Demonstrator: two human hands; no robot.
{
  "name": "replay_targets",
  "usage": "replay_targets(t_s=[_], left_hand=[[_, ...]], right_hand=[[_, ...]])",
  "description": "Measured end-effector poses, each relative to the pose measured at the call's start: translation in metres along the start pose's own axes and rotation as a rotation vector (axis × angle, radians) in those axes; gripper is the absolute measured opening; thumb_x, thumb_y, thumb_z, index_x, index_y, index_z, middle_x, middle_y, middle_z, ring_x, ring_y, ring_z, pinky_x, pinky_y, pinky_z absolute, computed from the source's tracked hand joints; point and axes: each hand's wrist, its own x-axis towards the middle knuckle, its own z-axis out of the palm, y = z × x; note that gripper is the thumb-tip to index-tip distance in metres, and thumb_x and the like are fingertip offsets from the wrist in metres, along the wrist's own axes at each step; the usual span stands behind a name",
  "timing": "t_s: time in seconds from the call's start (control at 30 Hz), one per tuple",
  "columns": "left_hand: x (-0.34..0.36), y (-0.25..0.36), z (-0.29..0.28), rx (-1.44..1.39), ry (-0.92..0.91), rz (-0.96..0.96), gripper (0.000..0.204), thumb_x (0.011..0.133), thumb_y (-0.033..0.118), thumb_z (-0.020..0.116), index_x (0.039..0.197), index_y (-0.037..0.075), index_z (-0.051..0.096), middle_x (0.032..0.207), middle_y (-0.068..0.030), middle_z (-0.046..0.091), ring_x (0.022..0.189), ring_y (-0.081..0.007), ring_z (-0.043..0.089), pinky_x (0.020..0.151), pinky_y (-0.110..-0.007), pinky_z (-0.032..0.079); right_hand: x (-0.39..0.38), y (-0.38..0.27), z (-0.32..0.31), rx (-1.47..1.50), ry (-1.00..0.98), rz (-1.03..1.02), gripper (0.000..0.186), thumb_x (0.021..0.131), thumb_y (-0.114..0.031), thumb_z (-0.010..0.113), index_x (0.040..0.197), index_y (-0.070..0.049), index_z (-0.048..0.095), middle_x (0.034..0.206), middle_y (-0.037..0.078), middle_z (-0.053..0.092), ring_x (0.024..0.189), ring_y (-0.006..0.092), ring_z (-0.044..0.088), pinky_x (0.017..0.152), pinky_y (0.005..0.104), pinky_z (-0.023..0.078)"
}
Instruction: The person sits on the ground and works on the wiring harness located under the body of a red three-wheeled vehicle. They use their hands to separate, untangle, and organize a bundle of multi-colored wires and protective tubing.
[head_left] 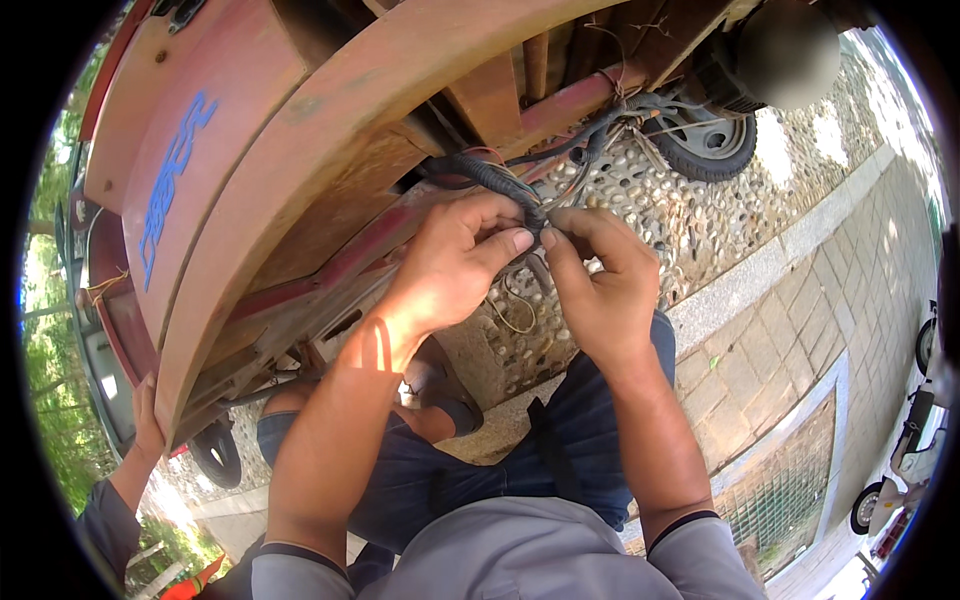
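Under a weathered red vehicle body panel [270, 150] with a blue decal, a bundle of dark wiring in corrugated sleeve [488, 178] hangs out, with thin loose wires around it. My left hand [465, 255] pinches the bundle from the left, fingers curled round it and thumb on top. My right hand [600, 275] is closed on the same bundle from the right, thumb and forefinger almost touching my left thumb. A thin pale wire loop [522, 325] dangles below my hands. The exact point where my fingertips grip is partly hidden.
A wheel [705, 150] stands behind the wiring on pebbled paving [730, 210]. A co-worker's hand [147, 420] rests on the panel's edge at lower left. Another tyre [215, 450] is below it. Parked two-wheelers [905, 455] stand at far right.
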Motion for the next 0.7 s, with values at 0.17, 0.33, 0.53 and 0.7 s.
replay_targets(t_s=[0.17,0.33,0.53,0.7], left_hand=[[0.002,0.002,0.005,0.014,0.022,0.0,0.007,0.095,0.001,0.068,0.1,-0.004,0.066,0.084,0.0006,0.065,0.077,-0.0054,0.054,0.068,-0.025,0.046],[0.004,0.001,0.008,0.15,0.043,0.031,0.007,0.094,0.0,0.068,0.099,-0.005,0.067,0.084,-0.0004,0.067,0.077,-0.0053,0.056,0.066,-0.024,0.047],[0.006,0.001,0.015,0.106,0.083,0.034,0.009,0.092,-0.002,0.067,0.101,-0.006,0.068,0.088,-0.0071,0.071,0.081,-0.0109,0.063,0.072,-0.028,0.051],[0.008,0.001,0.018,0.115,0.094,0.013,0.012,0.09,-0.003,0.065,0.099,-0.007,0.07,0.091,-0.0153,0.073,0.084,-0.0209,0.07,0.076,-0.034,0.054]], right_hand=[[0.01,-0.001,-0.008,-0.296,-0.036,-0.213,0.011,0.083,-0.002,0.074,0.094,-0.001,0.071,0.08,0.012,0.065,0.068,0.0316,0.066,0.061,0.0387,0.054],[0.019,0.002,-0.011,-0.428,-0.042,-0.448,0.019,0.077,-0.004,0.075,0.095,-0.004,0.07,0.081,0.01,0.063,0.07,0.0306,0.067,0.06,0.0407,0.054],[0.026,0.002,-0.012,-0.555,-0.076,-0.512,0.021,0.069,-0.011,0.075,0.084,-0.006,0.061,0.079,0.009,0.059,0.068,0.0285,0.064,0.059,0.0408,0.051],[0.031,0.007,-0.011,-0.607,-0.096,-0.495,0.026,0.065,-0.015,0.076,0.079,-0.008,0.055,0.078,0.009,0.057,0.067,0.0289,0.063,0.058,0.0415,0.05]])
